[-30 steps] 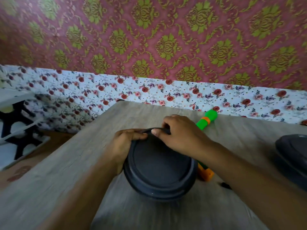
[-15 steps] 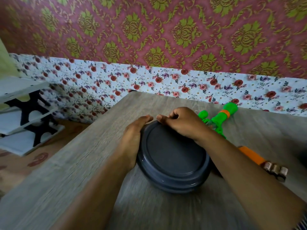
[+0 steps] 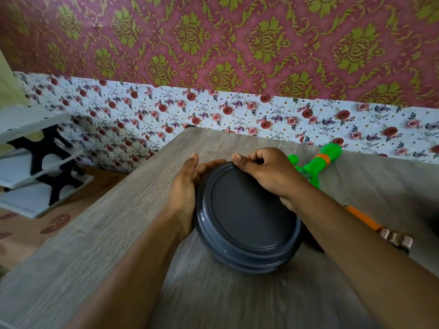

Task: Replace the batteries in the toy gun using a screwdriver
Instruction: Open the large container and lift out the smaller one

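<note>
A round dark grey lidded container sits on the wooden table in front of me. My left hand cups its left side with the fingers laid along the far rim. My right hand grips the lid's far edge, thumb on top and fingers curled over. Behind my right wrist lies the green toy gun with an orange band. An orange-handled screwdriver lies to the right, and several brown batteries lie at its near end.
The table's left edge drops to a patterned floor, where a white and black shelf rack stands. A flowered wall strip runs right behind the table's far edge.
The view has swung left and down, bringing the screwdriver and batteries into sight. My left thumb has lifted off the lid and the hand now cups the side. My right hand keeps its hold.
</note>
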